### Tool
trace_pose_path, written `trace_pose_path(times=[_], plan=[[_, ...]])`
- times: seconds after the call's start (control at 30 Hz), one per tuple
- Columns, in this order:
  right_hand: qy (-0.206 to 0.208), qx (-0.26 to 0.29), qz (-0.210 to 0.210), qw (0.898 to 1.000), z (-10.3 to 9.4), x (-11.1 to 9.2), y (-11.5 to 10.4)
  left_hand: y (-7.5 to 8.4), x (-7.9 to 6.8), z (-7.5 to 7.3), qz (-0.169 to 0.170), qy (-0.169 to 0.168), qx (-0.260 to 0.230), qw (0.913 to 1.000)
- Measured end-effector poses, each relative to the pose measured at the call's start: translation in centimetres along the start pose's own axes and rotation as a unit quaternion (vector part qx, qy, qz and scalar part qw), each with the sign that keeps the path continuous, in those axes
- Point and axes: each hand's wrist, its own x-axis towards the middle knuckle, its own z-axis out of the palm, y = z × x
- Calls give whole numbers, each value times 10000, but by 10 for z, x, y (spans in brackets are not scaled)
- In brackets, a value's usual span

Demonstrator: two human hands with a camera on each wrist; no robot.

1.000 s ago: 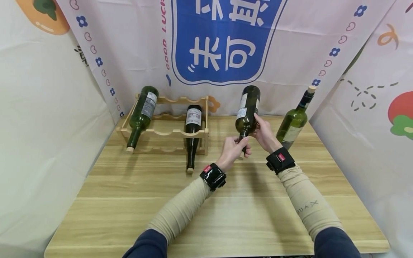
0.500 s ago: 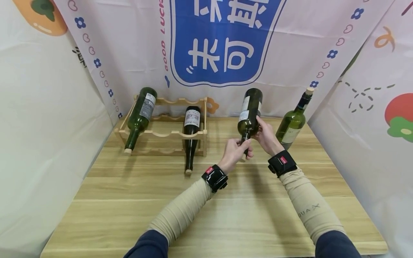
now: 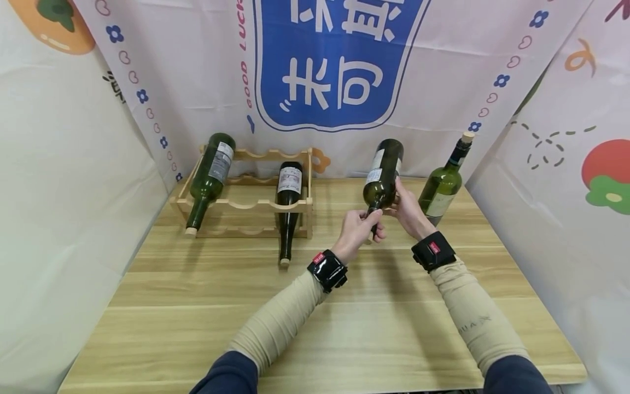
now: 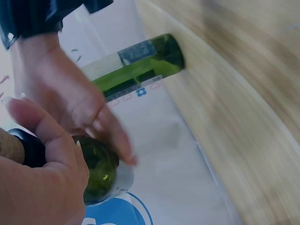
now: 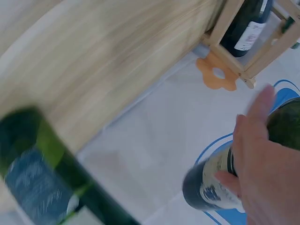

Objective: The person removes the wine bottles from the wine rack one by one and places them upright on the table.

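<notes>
A dark green wine bottle (image 3: 386, 158) with a pale label is held in the air, base up and neck slanting down toward me. My left hand (image 3: 351, 234) grips its neck near the cork. My right hand (image 3: 408, 212) holds the bottle around its shoulder. From the right wrist, a thumb lies over the label of that bottle (image 5: 216, 183). In the left wrist view the left hand (image 4: 42, 192) covers much of the neck, and the right hand (image 4: 65, 89) reaches in blurred beside the glass.
A wooden rack (image 3: 244, 206) at the back left carries a green wine bottle (image 3: 209, 183) and a darker wine bottle (image 3: 289, 180), necks toward me. Another corked wine bottle (image 3: 441, 197) stands upright behind my right hand. Printed cloth (image 3: 206, 82) hangs behind the wooden table (image 3: 236, 317).
The held bottle has come slightly to the right and its base slightly lower in the head view. Both hands keep their hold. The head view has shifted a little.
</notes>
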Motion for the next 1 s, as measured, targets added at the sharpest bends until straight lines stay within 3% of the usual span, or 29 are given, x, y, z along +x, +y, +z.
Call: trace_pose_path(times=[0.07, 0.1, 0.13, 0.17, 0.23, 0.3, 0.37, 0.4, 0.47, 0.5, 0.7, 0.9, 1.0], plan=[[239, -1322, -400, 9901, 0, -5, 1, 2, -1, -1, 6, -38, -45, 10000], [413, -2002, -744, 9761, 1, -8, 2, 3, -1, -1, 0, -64, -40, 10000], [587, -2689, -1155, 9544, 1, -11, 3, 3, -1, -2, -7, -82, -41, 10000], [748, -3396, -1644, 9231, 2, -14, 5, 3, -1, -2, -13, -94, -53, 9999], [993, -4555, -2666, 8436, 5, -18, 10, 4, 0, -4, -3, -66, -74, 10000], [952, -5225, -3640, 7652, 8, -18, 16, 6, 2, -5, 63, -21, -35, 10000], [871, -5689, -4294, 6959, 12, -15, 20, 8, 3, -6, 143, 1, 28, 9999], [866, -5820, -4506, 6714, 13, -13, 22, 10, 4, -7, 179, -4, 59, 9998], [927, -5953, -4775, 6395, 16, -10, 24, 13, 6, -7, 242, -38, 132, 9996], [978, -5946, -4870, 6323, 18, -8, 24, 15, 6, -8, 260, -57, 150, 9995], [1043, -5672, -5320, 6200, 24, 1, 19, 25, 5, -9, 452, -60, 229, 9987], [893, -5635, -5365, 6218, 26, -6, 16, 32, 3, -17, 345, -282, 794, 9959], [871, -5568, -5271, 6360, 27, -11, 12, 32, 8, -25, 554, -199, 1148, 9916]])
